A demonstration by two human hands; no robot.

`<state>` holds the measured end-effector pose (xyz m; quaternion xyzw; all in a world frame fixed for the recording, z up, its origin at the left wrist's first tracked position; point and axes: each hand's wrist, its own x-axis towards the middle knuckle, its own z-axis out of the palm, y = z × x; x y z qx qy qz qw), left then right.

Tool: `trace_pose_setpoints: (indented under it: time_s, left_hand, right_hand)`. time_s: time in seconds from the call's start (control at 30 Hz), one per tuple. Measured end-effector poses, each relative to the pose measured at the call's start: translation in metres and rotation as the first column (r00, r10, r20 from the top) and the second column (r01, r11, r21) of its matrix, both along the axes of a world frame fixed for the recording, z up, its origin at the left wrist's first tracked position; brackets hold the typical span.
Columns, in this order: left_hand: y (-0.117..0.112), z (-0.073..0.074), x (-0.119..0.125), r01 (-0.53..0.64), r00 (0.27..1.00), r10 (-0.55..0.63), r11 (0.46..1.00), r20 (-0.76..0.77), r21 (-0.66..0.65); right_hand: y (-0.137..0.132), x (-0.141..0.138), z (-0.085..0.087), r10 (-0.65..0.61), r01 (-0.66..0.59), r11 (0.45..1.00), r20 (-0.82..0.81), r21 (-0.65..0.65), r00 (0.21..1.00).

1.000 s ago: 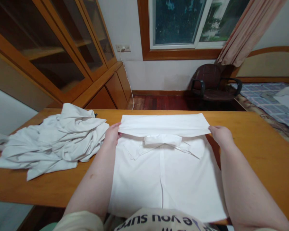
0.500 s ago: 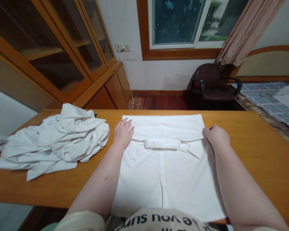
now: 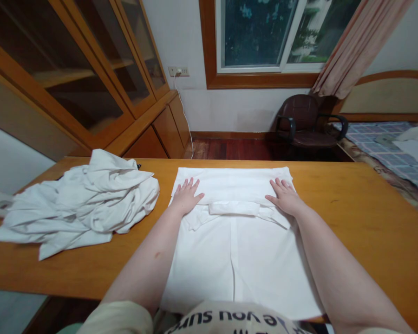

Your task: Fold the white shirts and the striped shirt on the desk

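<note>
A white shirt (image 3: 240, 250) lies flat on the wooden table (image 3: 369, 218) in front of me, its far end folded back toward me over the collar (image 3: 234, 208). My left hand (image 3: 187, 197) lies flat, fingers spread, on the left part of that folded flap. My right hand (image 3: 284, 195) rests the same way on the flap's right part. Neither hand holds anything.
A crumpled heap of white clothes (image 3: 80, 204) sits on the table's left side. Beyond the table are a wooden glass-door cabinet (image 3: 90, 79), a dark armchair (image 3: 306, 125) under the window, and a bed (image 3: 397, 148) at the right.
The far flap, held up by its corners a second ago, now lies on the shirt. Both hands let go and moved inward to lie flat on it.
</note>
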<state>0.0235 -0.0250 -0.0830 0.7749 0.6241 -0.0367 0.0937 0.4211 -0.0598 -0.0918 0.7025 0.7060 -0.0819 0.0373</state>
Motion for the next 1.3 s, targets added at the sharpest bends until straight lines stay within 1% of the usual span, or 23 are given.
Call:
trace_pose_setpoints:
  time_s: [0.1,0.17,0.23,0.27,0.3,0.37,0.43,0.47,0.53,0.6,0.67,0.73,0.8,0.83,0.87,0.93,0.97,1.0,1.07,1.17,1.23,1.3]
  left_hand:
    - [0.001,0.006,0.005,-0.119,0.993,0.118,0.993,-0.018,-0.022]
    - [0.007,0.015,0.015,-0.202,0.979,0.202,0.979,-0.013,-0.037]
    - [0.016,0.025,0.03,-0.228,0.973,0.228,0.974,0.044,-0.021]
    - [0.021,0.03,0.039,-0.2,0.976,0.199,0.98,0.084,0.003]
    - [0.026,0.032,0.049,-0.144,0.983,0.139,0.989,0.122,0.036]
    - [0.035,0.032,0.068,0.003,0.985,-0.021,0.995,0.169,0.104]
    - [0.041,0.023,0.085,0.119,0.976,-0.141,0.984,0.167,0.136]
    - [0.042,0.017,0.092,0.155,0.972,-0.176,0.978,0.155,0.138]
    - [0.042,0.004,0.1,0.189,0.971,-0.205,0.973,0.123,0.129]
    - [0.041,-0.006,0.101,0.193,0.974,-0.206,0.973,0.095,0.129]
    - [0.041,-0.011,0.101,0.188,0.976,-0.2,0.973,0.082,0.133]
    - [0.042,-0.012,0.1,0.19,0.976,-0.202,0.972,0.076,0.137]
    - [0.042,-0.012,0.1,0.19,0.977,-0.201,0.973,0.072,0.134]
    - [0.043,-0.012,0.1,0.188,0.977,-0.199,0.973,0.07,0.135]
    - [0.043,-0.012,0.1,0.188,0.978,-0.199,0.972,0.068,0.137]
    - [0.043,-0.013,0.101,0.194,0.976,-0.205,0.97,0.068,0.146]
    - [0.043,-0.013,0.1,0.2,0.975,-0.212,0.968,0.07,0.151]
    - [0.043,-0.013,0.1,0.205,0.973,-0.218,0.967,0.071,0.154]
    - [0.043,-0.014,0.1,0.211,0.972,-0.224,0.965,0.07,0.153]
    - [0.044,-0.013,0.099,0.211,0.973,-0.223,0.967,0.066,0.146]
    - [0.044,-0.012,0.098,0.216,0.971,-0.228,0.966,0.07,0.143]
    - [0.045,-0.012,0.095,0.216,0.971,-0.227,0.967,0.072,0.136]
  right_hand:
    - [-0.001,-0.001,0.001,0.003,-0.003,1.0,0.009,-0.007,1.0]
    - [-0.001,-0.002,0.0,-0.002,0.002,1.0,0.018,-0.01,1.0]
    - [0.0,-0.002,-0.002,-0.01,0.01,1.0,0.026,-0.009,1.0]
    - [0.0,-0.002,-0.003,-0.013,0.013,1.0,0.028,-0.008,1.0]
    - [0.001,-0.002,-0.004,-0.013,0.013,1.0,0.029,-0.006,0.999]
    - [0.001,-0.002,-0.005,-0.006,0.007,1.0,0.029,-0.002,1.0]
    - [0.002,-0.001,-0.006,-0.003,0.002,1.0,0.025,0.004,1.0]
    - [0.001,-0.001,-0.006,-0.003,0.003,1.0,0.02,0.008,1.0]
    - [0.001,0.0,-0.006,-0.01,0.01,1.0,0.006,0.016,1.0]
    - [0.0,0.0,-0.004,-0.017,0.018,1.0,-0.015,0.023,1.0]
    - [-0.001,-0.003,-0.001,-0.031,0.032,0.999,-0.042,0.03,0.999]
    - [0.0,-0.014,0.004,-0.087,0.091,0.994,-0.07,0.059,0.994]
    - [0.003,-0.034,0.011,-0.118,0.132,0.984,-0.115,0.12,0.986]
    - [0.006,-0.047,0.014,-0.089,0.113,0.981,-0.148,0.157,0.985]
    - [0.01,-0.061,0.017,-0.011,0.047,0.981,-0.187,0.188,0.982]
    - [0.021,-0.09,0.021,0.2,-0.143,0.965,-0.263,0.221,0.944]
    - [0.028,-0.103,0.021,0.277,-0.219,0.951,-0.289,0.218,0.916]
    - [0.035,-0.114,0.021,0.324,-0.271,0.941,-0.305,0.202,0.896]
    - [0.049,-0.129,0.018,0.359,-0.326,0.933,-0.297,0.153,0.885]
    - [0.064,-0.131,0.01,0.343,-0.322,0.938,-0.217,0.127,0.914]
    - [0.069,-0.119,0.005,0.279,-0.259,0.956,-0.158,0.136,0.947]
    - [0.07,-0.099,0.002,0.166,-0.151,0.98,-0.111,0.132,0.98]
